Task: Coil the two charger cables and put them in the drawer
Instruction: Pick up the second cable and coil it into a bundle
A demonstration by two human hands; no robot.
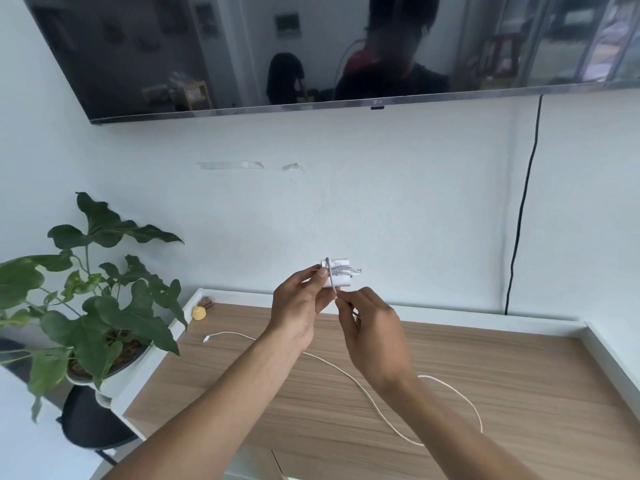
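Here both hands meet raised, left hand point(300, 299) gripping the charger point(337, 273).

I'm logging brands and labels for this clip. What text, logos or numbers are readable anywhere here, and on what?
"LG": small logo on the bottom bezel of the wall television, barely legible.
Grey marks on the white charger held in the left hand: too small and blurred to read.
Framed pictures reflected in the screen: blurred, nothing legible.
Nothing else bears text.
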